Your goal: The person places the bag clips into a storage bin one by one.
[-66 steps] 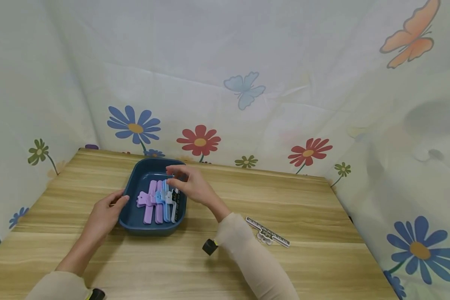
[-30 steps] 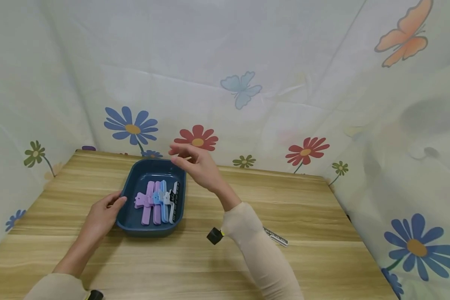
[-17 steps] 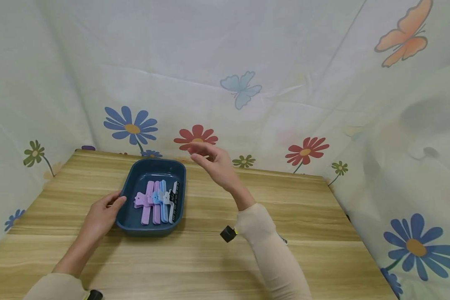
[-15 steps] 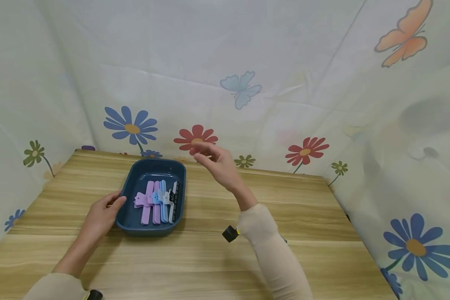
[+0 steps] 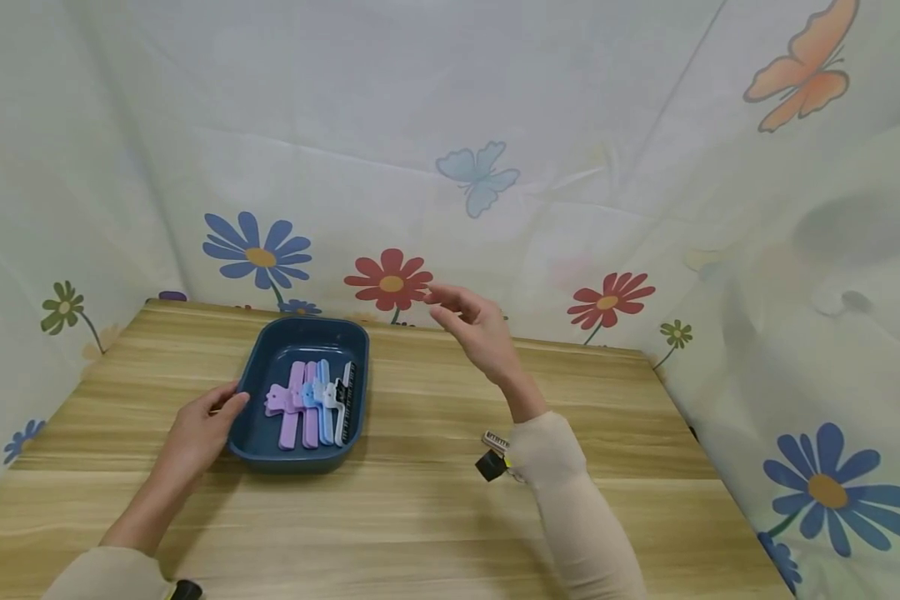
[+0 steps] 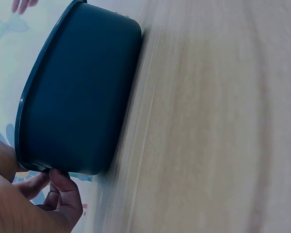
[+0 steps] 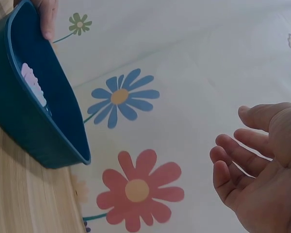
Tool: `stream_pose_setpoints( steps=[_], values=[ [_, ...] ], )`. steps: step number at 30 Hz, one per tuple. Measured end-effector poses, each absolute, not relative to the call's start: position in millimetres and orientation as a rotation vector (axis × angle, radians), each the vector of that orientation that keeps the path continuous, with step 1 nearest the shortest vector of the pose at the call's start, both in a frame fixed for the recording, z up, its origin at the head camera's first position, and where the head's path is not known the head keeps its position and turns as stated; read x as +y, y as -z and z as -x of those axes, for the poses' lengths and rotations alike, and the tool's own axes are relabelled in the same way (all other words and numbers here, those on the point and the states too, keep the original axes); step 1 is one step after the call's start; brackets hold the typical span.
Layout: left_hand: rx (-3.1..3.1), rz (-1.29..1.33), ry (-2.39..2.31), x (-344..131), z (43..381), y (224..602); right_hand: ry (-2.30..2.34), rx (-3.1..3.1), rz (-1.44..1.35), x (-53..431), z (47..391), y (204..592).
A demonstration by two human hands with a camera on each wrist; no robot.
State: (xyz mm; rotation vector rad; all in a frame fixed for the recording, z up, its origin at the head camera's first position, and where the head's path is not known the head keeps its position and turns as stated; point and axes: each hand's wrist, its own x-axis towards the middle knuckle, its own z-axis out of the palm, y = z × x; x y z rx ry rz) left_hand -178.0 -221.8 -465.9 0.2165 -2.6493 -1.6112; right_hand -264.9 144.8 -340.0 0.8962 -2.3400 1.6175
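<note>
In the head view, a dark blue plastic tray (image 5: 300,464) stands on the left of the table. My left hand (image 5: 197,429) grips its left wall, thumb at the rim. Inside the tray lie purple clips (image 5: 288,432), a light blue clip (image 5: 328,427) and a white-and-black clip (image 5: 348,408), side by side. My right hand (image 5: 482,332) is raised to the right of the tray, fingers loosely bent and holding nothing; the right wrist view shows its bare palm (image 7: 276,194). Under my right wrist, a ruler-marked clip (image 5: 497,440) lies on the table, mostly hidden by the sleeve and wrist camera.
The wood-grain table (image 5: 390,533) ends at the back against a white curtain (image 5: 330,100) printed with flowers and butterflies. A black wrist camera (image 5: 491,465) sticks out from my right sleeve, low over the table.
My right hand has risen from above the clips in the tray and moved right, holding nothing. My left hand has stayed on the tray. The clips in the tray lie as before.
</note>
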Motion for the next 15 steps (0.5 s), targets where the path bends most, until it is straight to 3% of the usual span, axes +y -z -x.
stream_pose_setpoints(
  steps=[15],
  values=[
    [-2.635, -0.216, 1.626, -219.4, 175.9, 464.8, -1.642, -2.338, -0.763, 190.9, 264.3, 343.9]
  ],
)
